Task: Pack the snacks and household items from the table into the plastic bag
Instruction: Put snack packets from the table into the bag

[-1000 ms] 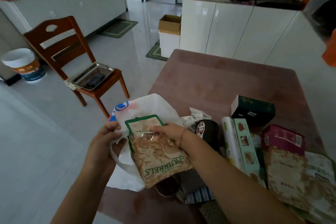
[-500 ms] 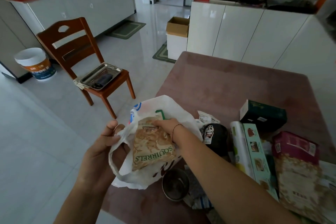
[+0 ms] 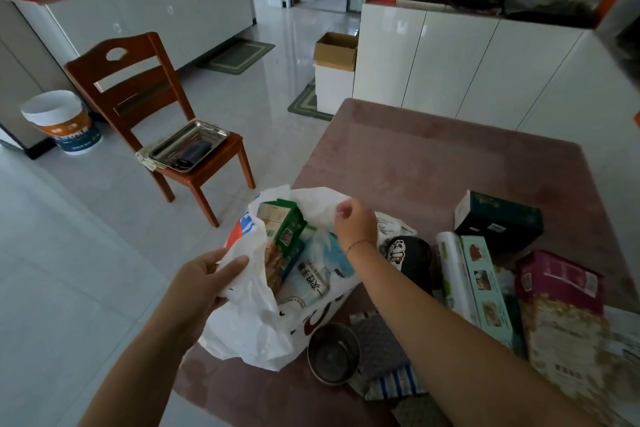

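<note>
A white plastic bag sits at the near left edge of the table, and its mouth is pulled wide open. The left hand pinches the near side of the bag's rim, with the thumb on top of the thin plastic. The right hand is closed on the far side of the rim and lifts it up. So both hands grip the bag, 1 on each side.

Inside the bag a green snack packet stands on its end, leaning a little. Right next to it lies a pale blue and white packet, touching it.

More things lie on the table to the right of the bag. A black cup with a panda on it is just beside the right wrist. A small round metal bowl sits close to the bottom of the bag. A long roll in a green box lies next to a dark red snack bag. A dark green box sits farther back
</note>
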The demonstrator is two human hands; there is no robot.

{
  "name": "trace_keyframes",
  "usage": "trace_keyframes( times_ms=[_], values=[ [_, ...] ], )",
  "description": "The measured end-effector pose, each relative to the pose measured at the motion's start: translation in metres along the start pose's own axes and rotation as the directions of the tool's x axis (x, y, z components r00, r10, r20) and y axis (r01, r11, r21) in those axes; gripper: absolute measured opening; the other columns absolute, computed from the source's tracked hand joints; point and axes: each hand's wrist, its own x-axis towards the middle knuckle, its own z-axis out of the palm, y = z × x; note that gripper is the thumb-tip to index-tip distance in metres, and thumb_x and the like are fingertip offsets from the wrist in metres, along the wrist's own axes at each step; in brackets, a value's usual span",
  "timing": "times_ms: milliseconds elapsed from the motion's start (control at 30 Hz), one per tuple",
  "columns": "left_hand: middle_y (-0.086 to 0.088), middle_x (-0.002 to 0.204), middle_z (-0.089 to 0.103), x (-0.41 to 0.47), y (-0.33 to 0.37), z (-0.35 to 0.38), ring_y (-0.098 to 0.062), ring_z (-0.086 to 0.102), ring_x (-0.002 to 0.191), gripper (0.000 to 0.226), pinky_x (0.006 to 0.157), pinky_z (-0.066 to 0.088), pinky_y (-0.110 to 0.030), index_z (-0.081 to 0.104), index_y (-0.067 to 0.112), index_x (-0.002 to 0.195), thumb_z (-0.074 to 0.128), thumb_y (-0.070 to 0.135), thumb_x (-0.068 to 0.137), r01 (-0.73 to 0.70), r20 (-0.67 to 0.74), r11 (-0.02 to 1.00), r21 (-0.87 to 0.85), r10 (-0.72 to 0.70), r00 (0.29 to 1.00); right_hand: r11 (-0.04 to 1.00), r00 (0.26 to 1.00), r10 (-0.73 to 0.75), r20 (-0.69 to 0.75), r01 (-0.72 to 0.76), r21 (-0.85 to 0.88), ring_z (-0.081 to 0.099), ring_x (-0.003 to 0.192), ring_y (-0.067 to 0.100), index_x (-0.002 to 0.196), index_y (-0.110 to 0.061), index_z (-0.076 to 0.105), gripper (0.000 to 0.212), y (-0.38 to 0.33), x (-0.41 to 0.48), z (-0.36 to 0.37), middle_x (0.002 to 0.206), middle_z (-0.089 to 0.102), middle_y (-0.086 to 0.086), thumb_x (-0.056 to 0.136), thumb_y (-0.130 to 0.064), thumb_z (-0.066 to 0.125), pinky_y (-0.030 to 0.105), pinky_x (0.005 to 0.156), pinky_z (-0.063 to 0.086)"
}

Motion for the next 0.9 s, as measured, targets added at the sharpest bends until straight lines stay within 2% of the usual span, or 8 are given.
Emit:
trace_keyframes(
  times_ms=[100, 167, 267, 433, 600, 767, 833, 900],
  values=[
    [-0.014, 0.092, 0.073, 0.003, 0.005, 0.003, -0.033, 0.07, 0.081, 0.033, 0.073, 0.058, -0.043, 0.07, 0.007, 0.101, 0.069, 0.033, 0.081, 0.046, -0.098, 0.994, 0.099, -0.037, 0.995, 0.877, 0.992, -0.12, -0.047, 0.084, -0.473, 0.036, 0.13, 0.031, 0.138, -0.024, 0.033, 0.069, 0.02, 0.019, -0.015, 0.142, 0.032, 0.011, 0.08, -0.036, 0.069, 0.044, 0.106, 0.033],
    [-0.015, 0.088, 0.072, 0.006, 0.005, 0.001, -0.032, 0.068, 0.076, 0.034, 0.063, 0.055, -0.036, 0.07, 0.004, 0.098, 0.069, 0.034, 0.081, 0.082, -0.138, 0.994, 0.073, -0.071, 0.988, 0.868, 0.996, -0.018, 0.092, 0.061, -0.494, 0.04, 0.131, 0.034, 0.142, -0.025, 0.032, 0.068, 0.028, 0.033, -0.016, 0.144, 0.038, 0.011, 0.084, -0.044, 0.062, 0.045, 0.104, 0.036],
    [-0.015, 0.094, 0.072, 0.008, 0.005, -0.005, -0.033, 0.069, 0.079, 0.037, 0.063, 0.055, -0.034, 0.067, 0.007, 0.105, 0.063, 0.037, 0.085, 0.069, -0.071, 0.997, -0.027, -0.071, 0.995, 0.988, 0.99, -0.014, 0.142, 0.035, -0.148, 0.062, 0.095, 0.028, 0.118, -0.006, 0.061, 0.033, 0.028, 0.051, -0.025, 0.105, 0.065, 0.016, 0.095, -0.027, 0.049, 0.029, 0.073, 0.045],
    [-0.009, 0.111, 0.07, -0.003, 0.014, -0.011, -0.032, 0.066, 0.101, 0.03, 0.078, 0.055, -0.036, 0.062, 0.017, 0.113, 0.045, 0.032, 0.094, -0.08, 0.079, 0.937, -0.34, 0.114, 0.99, 0.935, 0.996, 0.012, 0.093, -0.044, 0.353, 0.04, 0.052, 0.012, 0.085, -0.016, 0.061, 0.018, -0.013, 0.068, -0.059, 0.061, 0.045, -0.003, 0.094, -0.023, 0.047, 0.019, 0.042, 0.036],
    [-0.008, 0.122, 0.067, 0.0, 0.018, -0.013, -0.032, 0.064, 0.11, 0.045, 0.097, 0.049, -0.049, 0.059, 0.019, 0.125, 0.048, 0.038, 0.086, -0.174, 0.124, 0.923, -0.344, 0.228, 0.966, 0.875, 0.999, 0.032, 0.03, -0.043, 0.482, 0.04, 0.059, 0.014, 0.07, -0.017, 0.056, 0.024, -0.04, 0.077, -0.079, 0.065, 0.044, 0.0, 0.092, -0.021, 0.048, 0.026, 0.055, 0.034],
    [0.002, 0.115, 0.071, 0.006, 0.006, -0.003, -0.02, 0.067, 0.107, 0.04, 0.083, 0.057, -0.03, 0.062, 0.021, 0.119, 0.046, 0.039, 0.087, -0.19, 0.136, 0.925, -0.329, 0.246, 0.96, 0.875, 0.966, 0.012, 0.26, -0.136, 0.465, 0.067, 0.093, 0.029, 0.104, -0.011, 0.065, 0.045, 0.0, 0.057, -0.096, 0.103, 0.068, 0.013, 0.087, -0.051, 0.053, 0.037, 0.081, 0.056],
    [0.002, 0.118, 0.07, 0.01, 0.003, -0.001, -0.019, 0.067, 0.108, 0.04, 0.086, 0.055, -0.032, 0.06, 0.021, 0.122, 0.044, 0.038, 0.09, -0.184, 0.133, 0.928, -0.325, 0.238, 0.962, 0.816, 0.932, -0.003, 0.363, -0.208, 0.539, 0.063, 0.111, 0.03, 0.119, -0.014, 0.061, 0.069, 0.023, 0.05, -0.11, 0.121, 0.065, 0.013, 0.076, -0.067, 0.058, 0.047, 0.096, 0.05],
    [0.0, 0.12, 0.069, 0.011, 0.005, 0.003, -0.021, 0.064, 0.112, 0.04, 0.096, 0.048, -0.041, 0.058, 0.021, 0.124, 0.047, 0.039, 0.091, -0.166, 0.132, 0.927, -0.336, 0.221, 0.966, 0.889, 0.958, 0.119, 0.26, -0.22, 0.402, 0.058, 0.112, 0.026, 0.118, -0.016, 0.06, 0.069, 0.049, 0.046, -0.117, 0.119, 0.062, 0.009, 0.077, -0.07, 0.054, 0.043, 0.1, 0.044]
  ],
)
